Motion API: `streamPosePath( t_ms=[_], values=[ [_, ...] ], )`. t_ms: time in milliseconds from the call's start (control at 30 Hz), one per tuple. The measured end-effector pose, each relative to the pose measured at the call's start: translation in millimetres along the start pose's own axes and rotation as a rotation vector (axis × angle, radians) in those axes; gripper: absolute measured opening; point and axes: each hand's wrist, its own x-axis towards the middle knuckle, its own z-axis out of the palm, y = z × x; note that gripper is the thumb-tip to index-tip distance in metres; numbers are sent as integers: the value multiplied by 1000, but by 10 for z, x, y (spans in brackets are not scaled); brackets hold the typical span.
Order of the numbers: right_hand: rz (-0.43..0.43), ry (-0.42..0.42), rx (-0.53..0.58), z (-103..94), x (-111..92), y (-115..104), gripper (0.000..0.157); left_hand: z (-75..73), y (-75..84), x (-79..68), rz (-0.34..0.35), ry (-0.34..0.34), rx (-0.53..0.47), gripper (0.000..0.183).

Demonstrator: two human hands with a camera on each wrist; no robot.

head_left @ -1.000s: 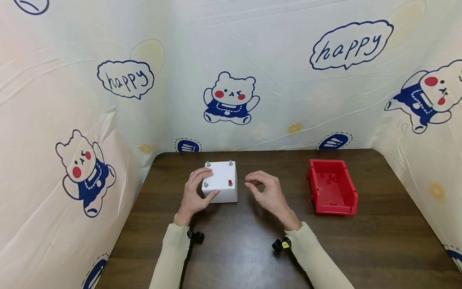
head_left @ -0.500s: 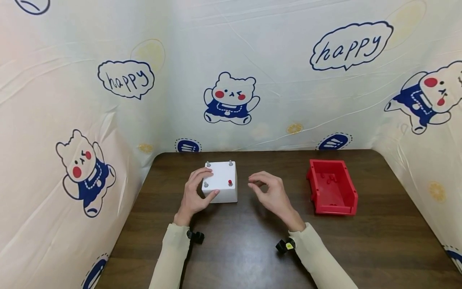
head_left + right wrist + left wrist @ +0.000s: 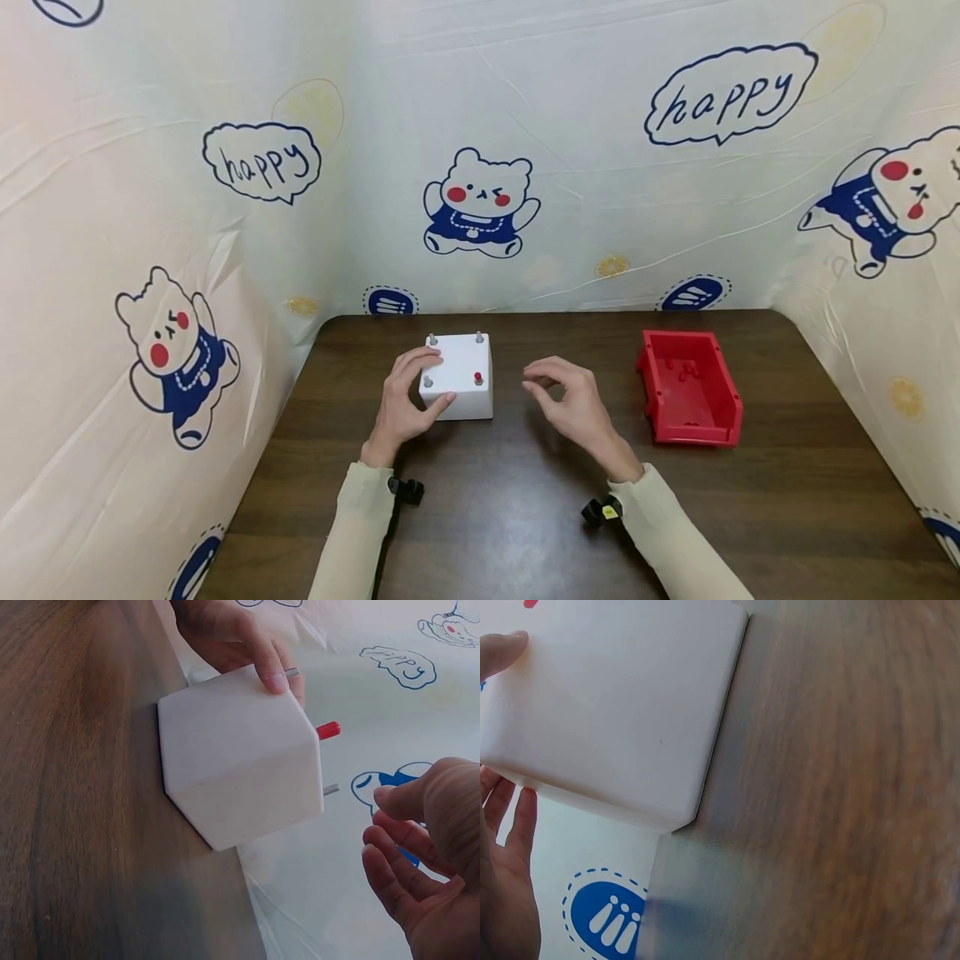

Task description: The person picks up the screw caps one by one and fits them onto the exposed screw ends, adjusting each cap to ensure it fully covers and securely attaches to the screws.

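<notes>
A white box (image 3: pixel 459 367) with metal posts on its top stands on the table, left of the middle. Over its front right post sits a small red cap (image 3: pixel 477 378); in the right wrist view the red cap (image 3: pixel 328 730) sticks out beside bare metal posts. My left hand (image 3: pixel 401 408) grips the box from its left side, thumb at the front edge and fingers toward the back. To the right of the box my right hand (image 3: pixel 573 404) hovers, its fingers loosely bent. Nothing shows between thumb and fingers of the right hand (image 3: pixel 427 840) in the right wrist view.
A red bin (image 3: pixel 697 435) stands on the right of the table, with several small red pieces (image 3: pixel 682 368) inside. The brown wooden table (image 3: pixel 495 533) ends at the back against a printed cloth (image 3: pixel 585 208), which also hangs at both sides.
My right hand has moved a little to the right and slightly nearer, away from the box. The left hand and the box have stayed in place.
</notes>
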Motion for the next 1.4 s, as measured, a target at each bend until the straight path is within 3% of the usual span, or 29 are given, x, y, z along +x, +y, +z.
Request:
streamPosePath(
  t_ms=[267,500,700,800,1400],
  values=[
    [6,-1,-5,-37,-23,31,20,16,30,0,-12,15,-40,55],
    [1,13,-2,-55,-43,52,22,-58,401,74,-12,20,-44,51],
    [-5,20,1,-78,-47,55,22,9,85,6,-19,23,-30,54],
    [0,24,5,-92,-53,54,22,15,5,-10,-20,18,-14,56],
    [23,22,-1,-202,-93,97,21,7,-9,1,-1,3,-25,53]
  ],
)
